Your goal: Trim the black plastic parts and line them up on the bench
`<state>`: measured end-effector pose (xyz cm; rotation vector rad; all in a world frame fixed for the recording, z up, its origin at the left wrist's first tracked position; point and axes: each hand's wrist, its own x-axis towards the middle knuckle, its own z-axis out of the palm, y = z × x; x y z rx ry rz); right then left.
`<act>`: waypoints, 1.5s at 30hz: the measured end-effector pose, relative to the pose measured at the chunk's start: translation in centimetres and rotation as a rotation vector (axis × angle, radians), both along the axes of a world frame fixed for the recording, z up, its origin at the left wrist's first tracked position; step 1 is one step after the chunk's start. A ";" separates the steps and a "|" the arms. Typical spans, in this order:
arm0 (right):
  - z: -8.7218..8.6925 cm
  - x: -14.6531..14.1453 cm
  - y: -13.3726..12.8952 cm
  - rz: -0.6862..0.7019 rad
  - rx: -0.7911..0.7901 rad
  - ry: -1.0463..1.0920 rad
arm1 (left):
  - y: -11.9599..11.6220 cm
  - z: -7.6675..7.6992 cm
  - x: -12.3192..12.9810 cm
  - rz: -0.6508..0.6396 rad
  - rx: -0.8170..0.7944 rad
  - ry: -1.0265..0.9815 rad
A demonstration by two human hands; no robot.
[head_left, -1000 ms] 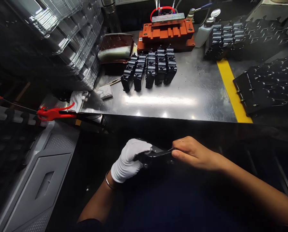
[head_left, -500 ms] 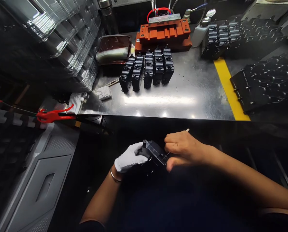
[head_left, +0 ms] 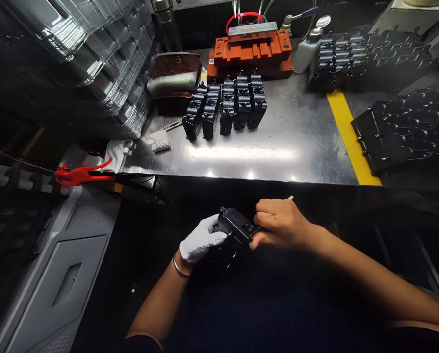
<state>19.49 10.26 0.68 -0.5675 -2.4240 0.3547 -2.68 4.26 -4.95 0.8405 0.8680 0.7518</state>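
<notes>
You have just turned the black part (head_left: 236,220) long face up, in front of the bench (head_left: 303,152), your gloved left hand (head_left: 201,241) pinching one end and your right hand (head_left: 280,220) curled around a thin tool (head_left: 291,197) at the other, where work now seems concentrated.

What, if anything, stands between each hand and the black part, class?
Only a white glove separates the left hand from the black part. Nothing visible blocks the right hand, gripping a slim tool, at the part's other end.
</notes>
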 end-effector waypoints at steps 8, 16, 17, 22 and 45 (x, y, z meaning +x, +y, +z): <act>-0.4 0.8 0.0 0.144 -0.354 -0.031 | 0.1 0.1 -0.4 -0.035 0.013 0.037; -1.3 0.3 -0.9 0.003 -1.001 0.003 | 0.9 2.3 -1.0 -0.107 0.145 0.394; -1.4 0.1 -1.0 -0.032 -1.033 -0.036 | 0.9 2.3 -0.9 -0.071 0.182 0.466; -3.3 -0.4 -1.7 -0.417 -1.038 0.172 | -0.3 0.5 -0.6 0.828 0.268 0.715; -5.8 -3.2 -3.3 -0.454 -0.843 0.555 | -1.0 2.9 3.0 0.882 -0.686 -0.478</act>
